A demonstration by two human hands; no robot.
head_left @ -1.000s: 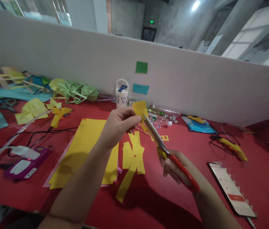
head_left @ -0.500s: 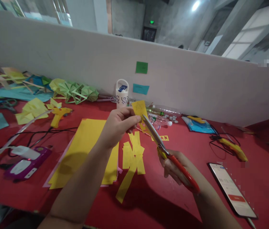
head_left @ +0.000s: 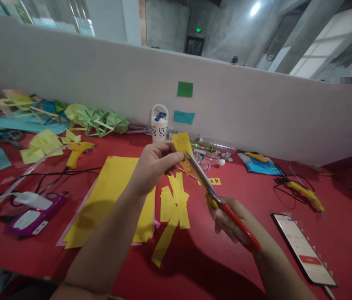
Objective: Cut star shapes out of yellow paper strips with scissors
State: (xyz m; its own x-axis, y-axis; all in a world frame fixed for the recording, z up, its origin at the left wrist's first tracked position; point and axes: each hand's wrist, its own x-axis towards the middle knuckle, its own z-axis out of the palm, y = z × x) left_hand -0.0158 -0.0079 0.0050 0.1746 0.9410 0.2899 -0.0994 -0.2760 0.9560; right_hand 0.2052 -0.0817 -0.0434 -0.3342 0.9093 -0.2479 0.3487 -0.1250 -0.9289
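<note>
Centrally, above a red table [head_left: 225, 262], the left hand [head_left: 160, 162] pinches a small yellow paper piece [head_left: 181, 142] between thumb and fingers. Curled around their handles, the right hand [head_left: 227, 218] grips red-handled scissors [head_left: 215, 196], blade tips at the paper's lower edge. Yellow strips [head_left: 174, 204] lie below.

Red table [head_left: 244, 183] with paper stack [head_left: 113, 183], yellow strips [head_left: 166, 239], 1 phone [head_left: 303, 249], apparently 2 glue guns [head_left: 75, 155].

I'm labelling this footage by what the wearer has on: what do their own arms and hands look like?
The left hand and right hand are ungloved. No sleeve, watch or bracelet shows on the left forearm or right forearm, and no ring on the fingers in view.
</note>
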